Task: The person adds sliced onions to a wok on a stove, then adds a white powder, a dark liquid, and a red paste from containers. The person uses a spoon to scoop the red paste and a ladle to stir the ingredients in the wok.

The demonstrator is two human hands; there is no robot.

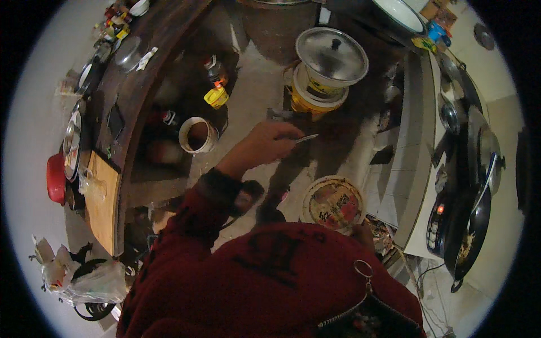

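Note:
My left hand reaches out in front of me over the floor, its fingers closed on a slim silver metal utensil whose pointed end sticks out to the right. Close to my body, a round, stained lid with red and dark print sits low on the right. My right hand shows only in part at the lid's lower right rim, seemingly gripping it; its fingers are mostly hidden by my sweater. Left of my left hand stands an uncovered white tub with a dark brown inside.
Ahead, a pot with a metal lid is stacked on a yellow bucket. A yellow-labelled jug stands beyond the white tub. A dark counter with a cutting board runs along the left; a wok rests on the right counter.

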